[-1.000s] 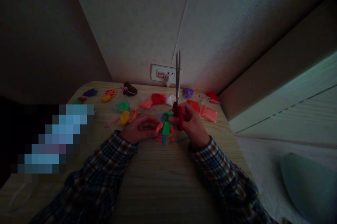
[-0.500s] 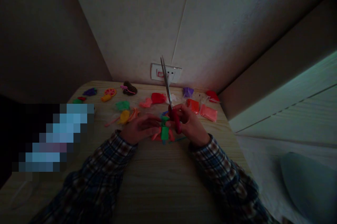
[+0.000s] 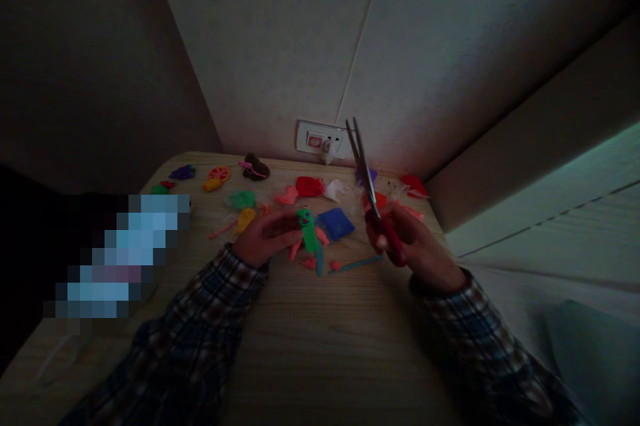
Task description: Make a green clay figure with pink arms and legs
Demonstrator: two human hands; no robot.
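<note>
My left hand [image 3: 270, 235] holds a small green clay figure [image 3: 309, 235] between thumb and fingers; dark and red spots mark its upper end. In my right hand [image 3: 417, 246] is a pair of scissors [image 3: 365, 163] with red handles, its slightly parted blades pointing up and away. Pink clay pieces [image 3: 310, 263] lie just below the figure, with a teal modelling tool [image 3: 319, 259] beside them. Another thin teal tool [image 3: 357, 265] lies between my hands. Behind it rests a blue clay packet [image 3: 337, 225].
Red clay [image 3: 310, 187], green clay [image 3: 243, 199] and yellow clay [image 3: 245, 220] lie across the wooden table [image 3: 325, 346]. Shaped pieces, including a brown one [image 3: 256, 167], sit at the back left. A wall socket [image 3: 323, 141] is behind. A pixelated bright patch covers the left side.
My right hand has moved right with the scissors, away from the green figure. The figure's spotted end and the blue packet now show clearly. The view has shifted slightly.
</note>
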